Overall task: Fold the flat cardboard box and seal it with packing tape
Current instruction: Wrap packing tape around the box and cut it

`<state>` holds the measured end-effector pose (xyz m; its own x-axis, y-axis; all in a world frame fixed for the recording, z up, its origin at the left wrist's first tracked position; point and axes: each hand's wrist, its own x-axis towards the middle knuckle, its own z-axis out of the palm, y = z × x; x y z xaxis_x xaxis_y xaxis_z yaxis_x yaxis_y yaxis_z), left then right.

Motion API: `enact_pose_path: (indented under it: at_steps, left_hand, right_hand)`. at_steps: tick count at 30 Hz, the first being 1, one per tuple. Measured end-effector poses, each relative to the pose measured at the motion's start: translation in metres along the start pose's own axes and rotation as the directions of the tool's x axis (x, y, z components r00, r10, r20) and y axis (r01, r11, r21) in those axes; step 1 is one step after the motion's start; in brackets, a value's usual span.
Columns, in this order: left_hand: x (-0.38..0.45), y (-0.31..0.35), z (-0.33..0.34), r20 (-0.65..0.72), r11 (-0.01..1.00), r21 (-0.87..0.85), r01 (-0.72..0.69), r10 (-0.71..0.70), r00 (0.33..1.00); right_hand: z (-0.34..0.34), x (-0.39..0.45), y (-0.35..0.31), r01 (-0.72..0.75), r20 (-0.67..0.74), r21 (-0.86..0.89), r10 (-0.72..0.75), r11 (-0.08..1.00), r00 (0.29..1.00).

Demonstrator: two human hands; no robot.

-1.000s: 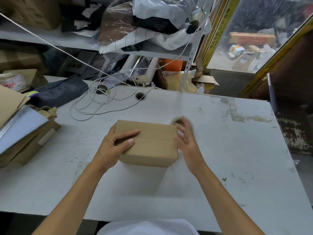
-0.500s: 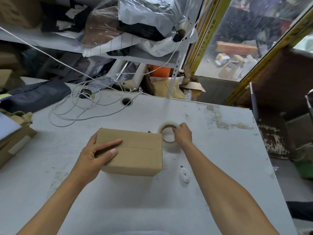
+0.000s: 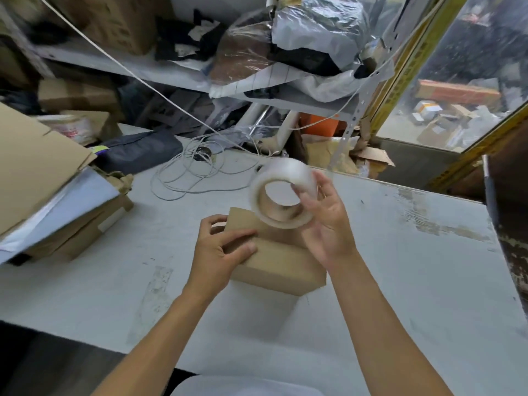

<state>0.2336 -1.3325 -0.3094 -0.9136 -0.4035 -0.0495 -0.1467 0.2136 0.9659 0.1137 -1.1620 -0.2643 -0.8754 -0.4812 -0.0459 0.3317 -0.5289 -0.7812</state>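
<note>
You're at the taping step: box [image 3: 274, 258] is folded and sits on the table [image 3: 428, 267] in front of you, flaps down. Your left hand [image 3: 220, 252] rests on its top, fingers lightly bent, pressing the flaps, not gripping. Your right hand [image 3: 325, 224] holds the tape [image 3: 281, 195] raised just above the box, fingers curled round the roll's edge. Next, likely: find the free end, which isn't visible here, and peel it before laying a strip along the seam. Box is plain brown, small, edges square, no tape on it yet. Roll is clear, fairly full, brown core.
</note>
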Motion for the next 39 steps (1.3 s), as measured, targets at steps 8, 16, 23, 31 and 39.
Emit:
enact_pose_path:
  at_steps: [8, 16, 23, 31, 39]
  left_hand:
    - [0.014, 0.018, -0.041, 0.221, 0.921, -0.246, 0.302, -0.250, 0.943]
    - [0.024, 0.055, -0.036, 0.174, 0.916, -0.261, 0.306, -0.267, 0.948]
    - [0.027, 0.067, -0.036, 0.113, 0.915, -0.289, 0.283, -0.262, 0.959]
    - [0.032, 0.068, -0.039, 0.083, 0.903, -0.309, 0.299, -0.287, 0.954]
    - [0.035, 0.073, -0.048, 0.148, 0.906, -0.302, 0.297, -0.263, 0.953]
  right_hand:
    - [-0.010, -0.013, 0.025, -0.083, 0.232, 0.157, 0.045, 0.984, 0.972]
    - [-0.011, -0.010, 0.029, -0.097, 0.282, 0.151, 0.051, 0.984, 0.958]
    - [-0.010, -0.010, 0.029, -0.097, 0.288, 0.142, 0.053, 0.985, 0.956]
    - [-0.008, -0.010, 0.030, -0.114, 0.305, 0.148, 0.064, 0.982, 0.950]
    - [0.004, -0.020, 0.006, -0.071, 0.241, -0.043, 0.079, 0.997, 0.967]
